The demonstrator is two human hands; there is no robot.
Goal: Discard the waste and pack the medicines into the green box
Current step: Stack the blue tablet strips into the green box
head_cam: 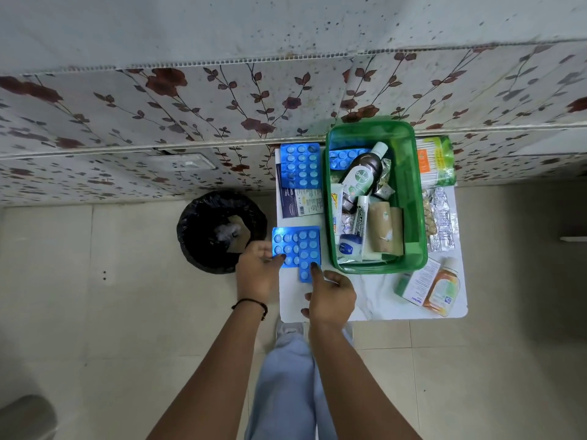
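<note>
- Head view, looking down: I see a small white table (374, 300) standing against a floral-patterned wall, with a tiled floor below.
- Left hand (258, 270): fingers closed on the left edge of a blue blister strip (297, 249) at the table's near-left corner.
- Right hand (332, 296): index finger extended, its tip pressing the near edge of the same strip; the other fingers are loosely curled and grip nothing.
- Green box (409, 198): open, on the table just right of the strip. Inside I note a Dettol bottle (362, 174), a blue blister strip, tubes, a tan bandage roll (382, 228) and a small white-and-blue jar (349, 247).
- Second blue blister strip (301, 165): lying on a leaflet (297, 203) at the far-left of the table, outside the box.
- Right of the box: a cotton-bud pack (436, 161) and silver foil strips (443, 219).
- Near-right corner: an orange bottle (443, 292) beside a white carton (419, 284).
- Black-lined bin (203, 230): on the floor, just left of the table, paper scraps inside.
</note>
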